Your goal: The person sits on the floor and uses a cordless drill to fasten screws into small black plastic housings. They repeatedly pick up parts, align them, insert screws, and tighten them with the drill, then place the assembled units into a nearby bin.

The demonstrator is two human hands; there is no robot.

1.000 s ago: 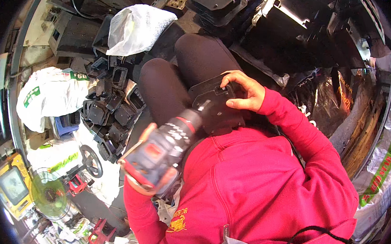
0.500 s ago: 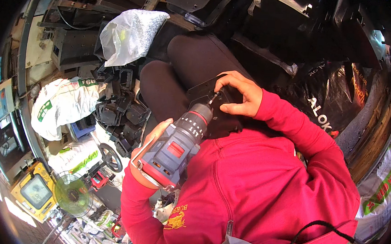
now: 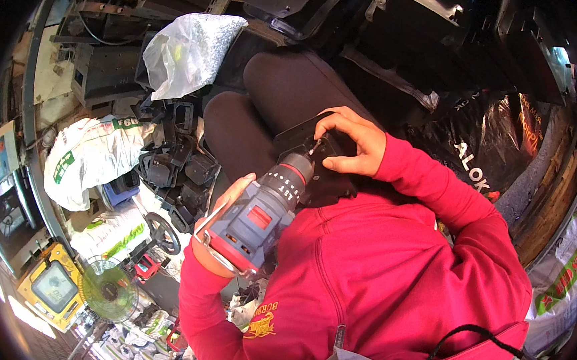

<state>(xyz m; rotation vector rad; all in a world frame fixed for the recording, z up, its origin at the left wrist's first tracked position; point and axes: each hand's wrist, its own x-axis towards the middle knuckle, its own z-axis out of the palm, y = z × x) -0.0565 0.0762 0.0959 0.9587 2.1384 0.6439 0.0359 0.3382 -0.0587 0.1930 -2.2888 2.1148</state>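
My left hand (image 3: 229,199) is closed around a grey and red cordless drill (image 3: 252,219), its grip hidden beneath the body. The drill's chuck points up and right, and its thin bit (image 3: 313,146) meets a black plate (image 3: 295,136) across my lap. My right hand (image 3: 358,143) rests on that plate. Its curled index fingertip is beside the bit's tip, where a screw may sit, too small to make out. The right thumb presses the plate just right of the bit, and the other fingers are mostly hidden.
Several black metal brackets (image 3: 186,166) lie in a heap left of my knees. A clear bubble-wrap bag (image 3: 189,56) sits beyond my knees, with a white sack (image 3: 89,156) at left. A green-bladed fan (image 3: 110,289) and yellow-framed device (image 3: 53,285) stand lower left. A black plastic bag (image 3: 472,139) lies right.
My right index finger has shifted slightly at the bit's tip. The drill and both hands stay nearly in place; the surroundings shift slightly left in view.
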